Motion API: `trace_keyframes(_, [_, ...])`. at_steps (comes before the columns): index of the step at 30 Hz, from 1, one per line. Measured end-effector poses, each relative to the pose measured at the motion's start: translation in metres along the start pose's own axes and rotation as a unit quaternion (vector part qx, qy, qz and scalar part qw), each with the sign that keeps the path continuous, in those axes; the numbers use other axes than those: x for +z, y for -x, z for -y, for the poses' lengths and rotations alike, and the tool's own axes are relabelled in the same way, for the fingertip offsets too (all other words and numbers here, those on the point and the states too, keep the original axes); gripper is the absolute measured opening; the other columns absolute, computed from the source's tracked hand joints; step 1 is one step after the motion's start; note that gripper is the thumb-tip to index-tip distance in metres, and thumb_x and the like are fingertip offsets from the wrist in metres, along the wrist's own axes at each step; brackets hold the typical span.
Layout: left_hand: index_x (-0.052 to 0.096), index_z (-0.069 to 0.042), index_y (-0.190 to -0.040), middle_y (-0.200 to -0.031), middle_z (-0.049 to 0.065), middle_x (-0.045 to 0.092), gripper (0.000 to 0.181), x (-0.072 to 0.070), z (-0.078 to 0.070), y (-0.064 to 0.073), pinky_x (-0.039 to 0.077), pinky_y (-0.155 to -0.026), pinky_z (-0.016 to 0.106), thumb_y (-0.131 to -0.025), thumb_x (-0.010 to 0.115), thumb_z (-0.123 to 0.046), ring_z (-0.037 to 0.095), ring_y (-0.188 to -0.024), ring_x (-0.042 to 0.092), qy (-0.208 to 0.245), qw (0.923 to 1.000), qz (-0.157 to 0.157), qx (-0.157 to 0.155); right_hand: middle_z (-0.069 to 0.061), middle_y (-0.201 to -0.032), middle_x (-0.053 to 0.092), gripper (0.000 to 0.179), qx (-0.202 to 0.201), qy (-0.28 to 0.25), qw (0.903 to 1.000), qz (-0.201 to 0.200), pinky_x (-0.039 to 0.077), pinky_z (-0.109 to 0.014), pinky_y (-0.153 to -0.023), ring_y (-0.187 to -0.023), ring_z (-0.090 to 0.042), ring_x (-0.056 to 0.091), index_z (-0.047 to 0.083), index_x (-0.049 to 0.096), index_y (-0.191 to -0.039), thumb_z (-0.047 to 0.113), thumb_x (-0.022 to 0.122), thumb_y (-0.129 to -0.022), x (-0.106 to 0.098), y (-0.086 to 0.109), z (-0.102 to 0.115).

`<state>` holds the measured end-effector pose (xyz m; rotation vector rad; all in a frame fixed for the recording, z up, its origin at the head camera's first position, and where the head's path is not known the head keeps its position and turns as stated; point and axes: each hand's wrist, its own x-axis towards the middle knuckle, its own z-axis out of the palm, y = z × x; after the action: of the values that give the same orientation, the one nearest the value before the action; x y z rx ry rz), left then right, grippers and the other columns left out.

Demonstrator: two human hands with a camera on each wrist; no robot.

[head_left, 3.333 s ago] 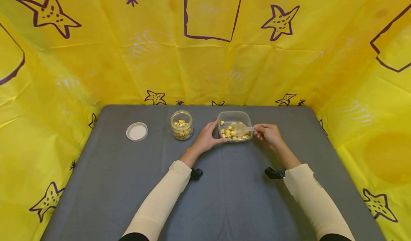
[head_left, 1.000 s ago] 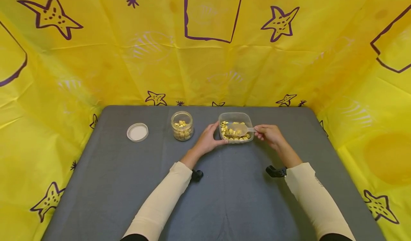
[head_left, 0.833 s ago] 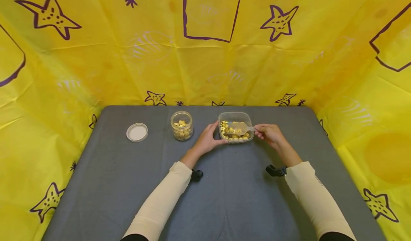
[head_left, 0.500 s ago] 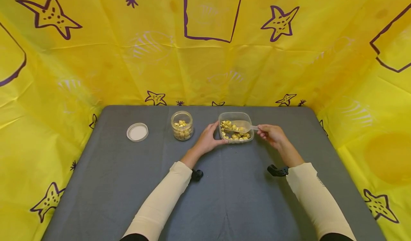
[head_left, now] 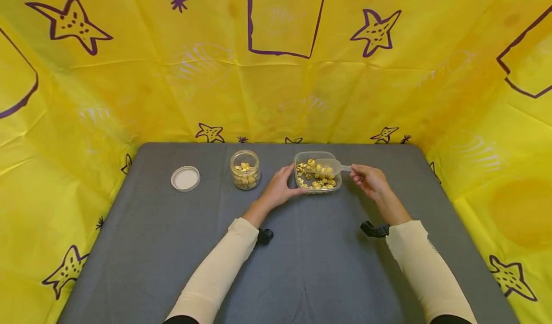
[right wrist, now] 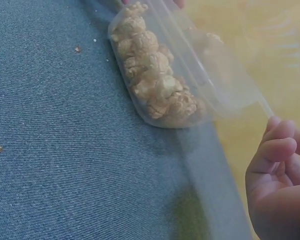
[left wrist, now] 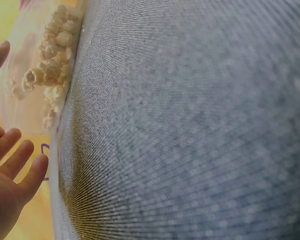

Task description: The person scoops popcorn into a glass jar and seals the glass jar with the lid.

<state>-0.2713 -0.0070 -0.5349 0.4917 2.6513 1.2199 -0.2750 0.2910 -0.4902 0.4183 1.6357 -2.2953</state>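
Note:
A clear plastic container [head_left: 316, 190] with caramel popcorn [left wrist: 50, 72] in it sits on the table. My left hand [head_left: 277, 188] holds its left side, thumb along the front and fingers at the far side. The other left fingers spread loosely in the left wrist view. My right hand [head_left: 371, 179] pinches the thin handle of a translucent plastic scoop [head_left: 334, 165] between thumb and fingers. The scoop's bowl is tilted over the container, with popcorn pieces in it and at its tip. To the left stands an open clear jar [head_left: 245, 176], partly filled with popcorn.
A round white-lined lid [head_left: 186, 178] lies left of the jar. Small crumbs [right wrist: 78, 49] are on the grey tabletop [head_left: 297, 266] before the container. Yellow cloth [head_left: 276, 94] with starfish drawings hangs along the table's back and sides.
My right hand has drawn the scoop up and slightly right, lifting popcorn from the container. My left hand, the jar and the lid have stayed in place.

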Motion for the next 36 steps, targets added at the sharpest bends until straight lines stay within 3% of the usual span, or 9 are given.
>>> trace_keyframes(17, [0.031,-0.014,-0.154,-0.155,0.009,0.036,0.090,-0.011,-0.005,0.002,0.035,-0.113,0.051,-0.082,0.076,-0.046,0.029,-0.143,0.035,-0.005,0.9998,-0.015,0.010,0.000,-0.060,0.067,0.032,-0.023,-0.003,0.9997,-0.007,0.044,-0.016,-0.046,-0.049,-0.008,0.055,0.006,0.072,-0.073,0.007,0.054,-0.099,0.008,0.006,0.015])
trace_keyframes(28, [0.030,-0.013,-0.154,-0.156,0.010,0.034,0.087,-0.029,-0.021,0.004,0.034,-0.114,0.053,-0.084,0.076,-0.038,0.032,-0.143,0.033,-0.001,0.9995,-0.023,0.022,-0.001,-0.059,0.067,0.029,-0.037,-0.010,0.9992,-0.006,0.044,-0.017,-0.045,-0.048,-0.008,0.054,0.005,0.072,-0.073,0.006,0.056,-0.098,0.018,0.013,0.029])
trace_keyframes(36, [0.028,-0.018,-0.155,-0.157,0.007,0.032,0.088,-0.045,-0.029,0.009,0.035,-0.113,0.054,-0.084,0.075,-0.042,0.030,-0.144,0.032,-0.006,0.9993,-0.031,0.020,-0.001,-0.060,0.066,0.030,-0.051,-0.007,0.9987,0.004,0.043,-0.017,-0.046,-0.049,-0.009,0.053,0.004,0.072,-0.072,0.006,0.056,-0.098,0.029,0.017,0.041])
